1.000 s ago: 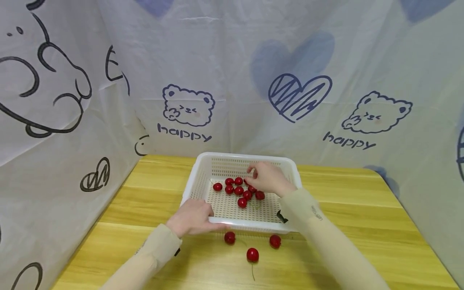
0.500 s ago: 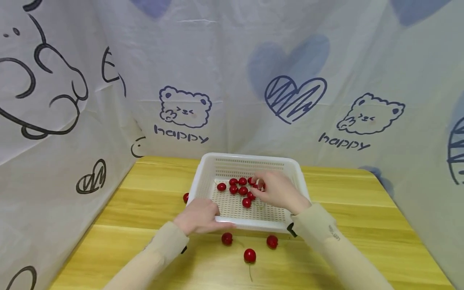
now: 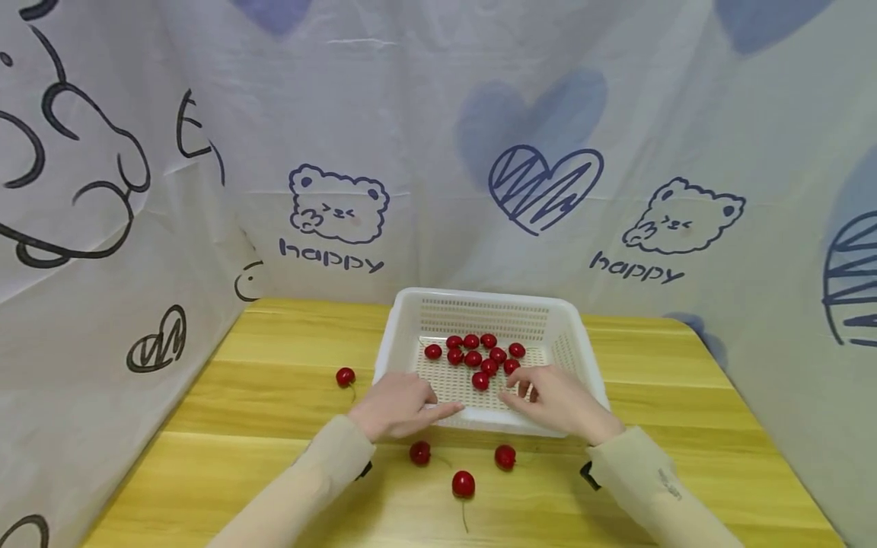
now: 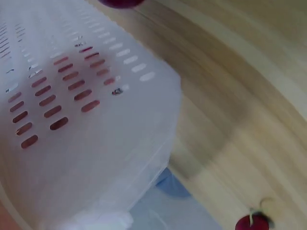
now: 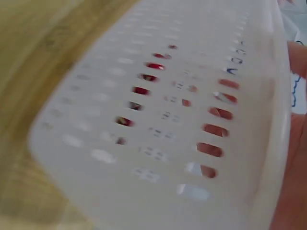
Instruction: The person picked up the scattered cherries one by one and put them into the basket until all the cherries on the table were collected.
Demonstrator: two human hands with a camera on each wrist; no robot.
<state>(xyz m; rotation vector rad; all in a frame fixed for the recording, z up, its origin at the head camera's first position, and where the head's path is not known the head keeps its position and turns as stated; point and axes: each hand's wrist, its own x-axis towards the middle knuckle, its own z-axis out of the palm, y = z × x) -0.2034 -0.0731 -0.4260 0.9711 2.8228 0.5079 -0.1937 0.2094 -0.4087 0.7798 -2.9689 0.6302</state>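
In the head view, a white slotted plastic basket [image 3: 489, 295] stands on the wooden table. Several red cherries [image 3: 473, 358] lie together on its floor. My left hand [image 3: 397, 403] grips the front left of the rim, fingers inside and thumb stretched along the front. Through the slots of the basket wall [image 4: 120, 134] in the left wrist view, parts of those fingers show. My right hand [image 3: 558, 399] is over the front right part of the basket, fingers loosely bent near the closest cherries, with nothing visible between them. The basket wall [image 5: 158, 191] partly hides it in the right wrist view.
Outside the basket, one stemmed cherry [image 3: 346, 377] lies to the left. In front lie three more: a left cherry [image 3: 420, 454], a middle cherry [image 3: 463, 485] with its stem toward me, and a right cherry [image 3: 505, 457]. A printed cloth [image 3: 438, 152] hangs behind the table.
The basket has shifted right along with my left hand, uncovering the cherry at its left. My right hand has drawn back from the cherry cluster toward the front right rim.
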